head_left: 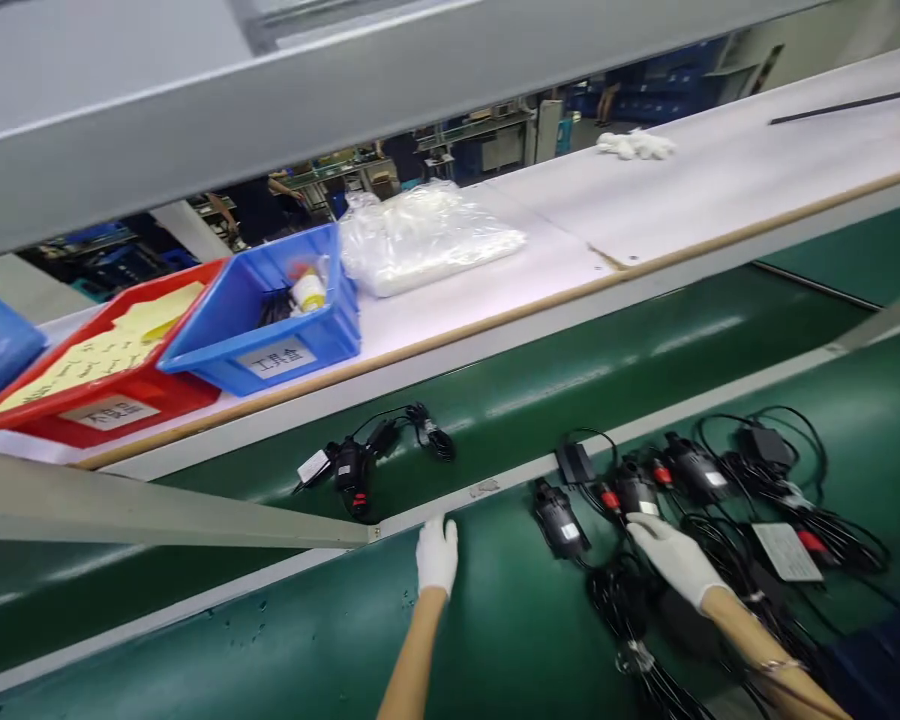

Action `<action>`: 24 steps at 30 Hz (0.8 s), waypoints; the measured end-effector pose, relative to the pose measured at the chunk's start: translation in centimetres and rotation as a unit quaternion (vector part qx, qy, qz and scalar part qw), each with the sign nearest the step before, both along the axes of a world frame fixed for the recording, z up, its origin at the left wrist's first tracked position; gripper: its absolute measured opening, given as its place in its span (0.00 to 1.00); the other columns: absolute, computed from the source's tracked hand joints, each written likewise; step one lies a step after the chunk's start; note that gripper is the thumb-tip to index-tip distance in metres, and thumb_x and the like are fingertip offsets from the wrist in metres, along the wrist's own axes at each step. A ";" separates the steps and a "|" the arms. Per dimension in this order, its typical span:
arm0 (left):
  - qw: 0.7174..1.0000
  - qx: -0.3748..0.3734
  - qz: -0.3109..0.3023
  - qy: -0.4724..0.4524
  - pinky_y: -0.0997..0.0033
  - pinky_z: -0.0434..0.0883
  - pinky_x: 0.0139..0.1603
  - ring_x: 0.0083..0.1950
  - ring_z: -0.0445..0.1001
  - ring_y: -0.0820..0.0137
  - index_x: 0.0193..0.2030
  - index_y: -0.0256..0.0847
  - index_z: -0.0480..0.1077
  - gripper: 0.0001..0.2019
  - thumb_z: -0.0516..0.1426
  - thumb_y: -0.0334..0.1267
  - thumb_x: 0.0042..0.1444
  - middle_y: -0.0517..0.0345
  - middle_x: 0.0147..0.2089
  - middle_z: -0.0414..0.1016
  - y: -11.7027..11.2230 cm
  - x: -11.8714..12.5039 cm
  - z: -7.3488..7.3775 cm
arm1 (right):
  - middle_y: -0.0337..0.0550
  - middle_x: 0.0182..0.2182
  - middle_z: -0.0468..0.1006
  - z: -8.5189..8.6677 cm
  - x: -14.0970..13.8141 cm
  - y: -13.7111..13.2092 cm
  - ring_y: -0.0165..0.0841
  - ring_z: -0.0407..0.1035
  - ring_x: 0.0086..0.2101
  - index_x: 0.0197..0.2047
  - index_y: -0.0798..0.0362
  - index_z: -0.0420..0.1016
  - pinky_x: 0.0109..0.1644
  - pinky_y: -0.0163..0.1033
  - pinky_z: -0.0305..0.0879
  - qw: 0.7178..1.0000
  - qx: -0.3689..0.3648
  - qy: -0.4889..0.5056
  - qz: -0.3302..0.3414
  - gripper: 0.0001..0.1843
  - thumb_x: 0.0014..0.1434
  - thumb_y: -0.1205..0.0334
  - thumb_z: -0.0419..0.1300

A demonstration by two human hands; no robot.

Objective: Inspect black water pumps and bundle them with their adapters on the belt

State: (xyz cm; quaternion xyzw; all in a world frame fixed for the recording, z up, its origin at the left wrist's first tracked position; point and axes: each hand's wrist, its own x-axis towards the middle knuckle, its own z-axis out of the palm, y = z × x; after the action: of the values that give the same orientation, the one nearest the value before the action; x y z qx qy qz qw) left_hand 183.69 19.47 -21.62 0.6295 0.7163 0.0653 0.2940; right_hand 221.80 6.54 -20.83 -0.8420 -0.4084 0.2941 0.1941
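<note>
Both my hands wear white gloves. My left hand [436, 552] lies flat on the green surface, fingertips at the grey dividing rail [495, 487], holding nothing. My right hand [671, 555] rests with fingers stretched out on a pile of small black pump-like devices with cables [709, 480], touching the one with a red end [634, 492]. Another black device [559, 518] lies just left of that hand. A separate device with its coiled cable [360, 460] lies on the far green belt beyond the rail.
A white shelf [540, 270] behind the belt carries a blue bin [270, 320] with small items, a red bin [97, 375] with yellow sheets, a clear plastic bag [424, 235] and a white glove [636, 145]. A grey beam [232, 110] crosses overhead.
</note>
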 end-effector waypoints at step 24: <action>0.724 -0.108 0.185 -0.656 0.57 0.75 0.62 0.65 0.73 0.57 0.59 0.48 0.75 0.27 0.56 0.61 0.61 0.51 0.62 0.78 -8.1 11.2 7.1 | 0.43 0.46 0.83 12.3 -12.8 1.7 0.38 0.78 0.41 0.61 0.49 0.70 0.39 0.39 0.73 0.945 0.079 0.277 0.154 0.39 0.48 0.50 0.74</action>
State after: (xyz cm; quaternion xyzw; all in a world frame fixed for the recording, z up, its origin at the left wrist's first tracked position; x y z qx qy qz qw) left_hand 194.94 11.32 -14.52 0.2487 0.4493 0.4370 0.7385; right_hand 209.03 8.23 -8.49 -0.6363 -0.4849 0.5086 0.3184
